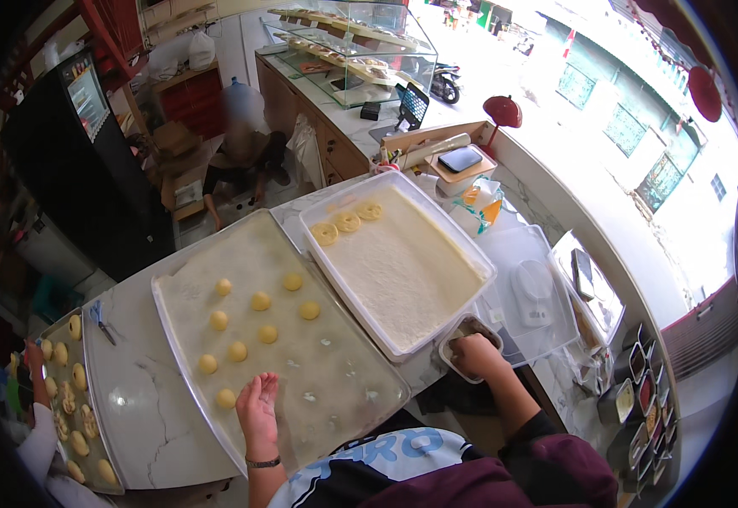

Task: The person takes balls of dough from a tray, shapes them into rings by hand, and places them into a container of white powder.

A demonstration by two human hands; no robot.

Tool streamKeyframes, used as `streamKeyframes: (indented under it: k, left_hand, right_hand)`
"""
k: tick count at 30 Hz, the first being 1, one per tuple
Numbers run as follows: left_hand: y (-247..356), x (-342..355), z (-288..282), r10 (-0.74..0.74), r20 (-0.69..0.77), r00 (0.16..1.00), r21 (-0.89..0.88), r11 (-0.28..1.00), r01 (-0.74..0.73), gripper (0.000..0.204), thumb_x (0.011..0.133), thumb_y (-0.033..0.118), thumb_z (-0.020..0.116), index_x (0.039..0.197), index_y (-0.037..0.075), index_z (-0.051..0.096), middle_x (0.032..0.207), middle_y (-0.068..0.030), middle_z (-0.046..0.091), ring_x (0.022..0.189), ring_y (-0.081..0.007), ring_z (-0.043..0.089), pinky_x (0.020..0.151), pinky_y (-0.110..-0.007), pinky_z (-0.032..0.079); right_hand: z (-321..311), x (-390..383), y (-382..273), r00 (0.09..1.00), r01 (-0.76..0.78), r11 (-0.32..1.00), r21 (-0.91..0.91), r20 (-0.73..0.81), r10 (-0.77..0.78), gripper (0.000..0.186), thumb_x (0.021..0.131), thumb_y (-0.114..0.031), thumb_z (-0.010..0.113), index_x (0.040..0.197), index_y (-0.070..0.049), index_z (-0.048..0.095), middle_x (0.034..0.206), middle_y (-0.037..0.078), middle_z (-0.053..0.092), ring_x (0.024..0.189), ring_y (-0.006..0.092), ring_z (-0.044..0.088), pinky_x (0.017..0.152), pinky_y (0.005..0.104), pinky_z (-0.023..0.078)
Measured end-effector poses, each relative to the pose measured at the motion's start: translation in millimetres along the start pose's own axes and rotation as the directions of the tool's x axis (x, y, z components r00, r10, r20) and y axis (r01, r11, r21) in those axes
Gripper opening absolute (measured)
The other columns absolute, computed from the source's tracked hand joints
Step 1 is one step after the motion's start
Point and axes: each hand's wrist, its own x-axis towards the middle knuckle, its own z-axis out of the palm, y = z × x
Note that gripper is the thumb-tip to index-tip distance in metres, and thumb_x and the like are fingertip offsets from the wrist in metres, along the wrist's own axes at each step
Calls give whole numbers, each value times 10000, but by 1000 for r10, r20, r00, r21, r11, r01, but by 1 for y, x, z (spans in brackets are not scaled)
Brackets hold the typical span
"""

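Observation:
My left hand (pixel 259 411) is raised over the near edge of a large metal baking tray (pixel 280 241). Its fingers are stretched out and nothing shows in it. Several round yellow dough balls lie on the tray; the nearest dough ball (pixel 226 399) is just left of my fingers. My right hand (pixel 477 356) reaches into a small clear tub (pixel 448 354) with dark contents, fingers curled and tips hidden. Beyond it stands a wide white plastic bin (pixel 394 254) with a floury bottom. Three ring-shaped dough pieces (pixel 347 222) sit in its far left corner.
A lidded tub holds a phone (pixel 459 159) at the back. To the right are a kitchen scale (pixel 532 292), a second phone (pixel 583 273) and several topping containers (pixel 619 402). Far left, scissors (pixel 102 323) lie beside another filled tray (pixel 77 398), where a co-worker reaches. Another person crouches beyond the table.

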Motion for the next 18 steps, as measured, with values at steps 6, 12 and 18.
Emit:
streamKeyframes:
  k: [6,12,18]
  left_hand:
    - [-1,3,2,-45,71,997,-15,999,46,143,858,154,554,894,23,597,911,-104,631,911,-216,596,888,-336,430]
    - [-11,-4,2,-351,257,900,-262,872,415,336,894,300,472,995,-9,553,1021,-164,594,1020,-276,547,930,-385,410]
    - [-20,-3,20,-488,597,637,-402,504,764,744,857,583,361,1237,-58,366,1262,-191,440,1161,-284,437,974,-394,357]
  right_hand:
    - [-10,-4,-4,1000,-25,999,-29,-8,24,163,693,-104,530,808,-39,627,846,188,607,805,344,587,711,415,474]
    - [-67,-40,-87,975,174,980,93,-153,-158,270,734,-111,546,983,-16,586,1008,167,590,944,320,560,804,388,451]
    - [-7,-8,-207,803,596,794,124,-89,-589,514,804,-239,571,1222,16,416,1243,184,456,1165,314,426,968,386,349]
